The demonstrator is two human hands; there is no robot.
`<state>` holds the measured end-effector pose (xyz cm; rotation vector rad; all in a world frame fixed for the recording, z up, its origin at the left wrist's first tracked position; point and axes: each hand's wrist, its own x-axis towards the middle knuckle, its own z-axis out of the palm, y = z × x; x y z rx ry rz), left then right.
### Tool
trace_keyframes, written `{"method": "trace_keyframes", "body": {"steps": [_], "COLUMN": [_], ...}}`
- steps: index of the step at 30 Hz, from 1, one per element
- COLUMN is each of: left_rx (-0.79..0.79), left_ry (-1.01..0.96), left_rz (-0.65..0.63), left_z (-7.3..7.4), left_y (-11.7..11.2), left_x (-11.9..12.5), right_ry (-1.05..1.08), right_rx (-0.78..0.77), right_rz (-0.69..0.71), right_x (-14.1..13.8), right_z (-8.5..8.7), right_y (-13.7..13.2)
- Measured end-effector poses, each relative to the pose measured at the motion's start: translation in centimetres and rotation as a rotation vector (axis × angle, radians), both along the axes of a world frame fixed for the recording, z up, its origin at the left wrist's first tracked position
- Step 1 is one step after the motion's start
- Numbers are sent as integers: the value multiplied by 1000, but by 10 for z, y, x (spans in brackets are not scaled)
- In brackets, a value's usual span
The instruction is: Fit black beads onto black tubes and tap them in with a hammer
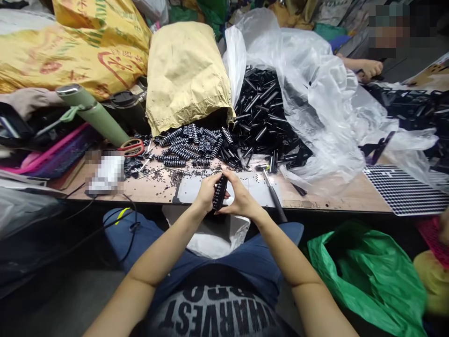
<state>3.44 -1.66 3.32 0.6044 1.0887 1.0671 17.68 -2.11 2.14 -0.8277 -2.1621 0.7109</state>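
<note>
Both my hands meet at the front edge of the wooden table (336,199) and grip one black studded cylinder part (220,191). My left hand (206,193) is closed on its left side, my right hand (240,197) closed on its right side. The part stands roughly upright between my fingers, over a white sheet (259,187) strewn with small dark beads. Just beyond lies a heap of similar studded black parts (191,145), and a pile of plain black tubes (266,121) spills from a clear plastic bag (315,98).
A tan paper sack (185,75) lies behind the studded parts, yellow sacks (70,51) at far left. Scissors (131,147), a green bottle (94,114) and a small hammer (271,189) lie on the table. A green bag (368,276) sits at lower right. Another person's hand (370,70) rests far right.
</note>
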Motion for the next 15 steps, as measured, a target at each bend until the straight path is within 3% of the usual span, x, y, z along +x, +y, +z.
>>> {"method": "trace_keyframes", "body": {"steps": [5,10,12,15], "left_rx": [-65,-104,26,431], "left_ry": [27,71,178,594], "left_rz": [-43,-101,-115,-122], "left_z": [-6,-27,-38,-57], "left_y": [4,11,9,5], "left_x": [6,6,7,10], "right_ry": [-7,-54,-89,-158], "right_rx": [-109,-126,-88,-41], "right_rz": [-101,-189,-232,-369], "right_x": [1,-1,-4,-9], "right_z": [-13,-26,-35,-49], "right_y": [-2,-4,-3,-1]}}
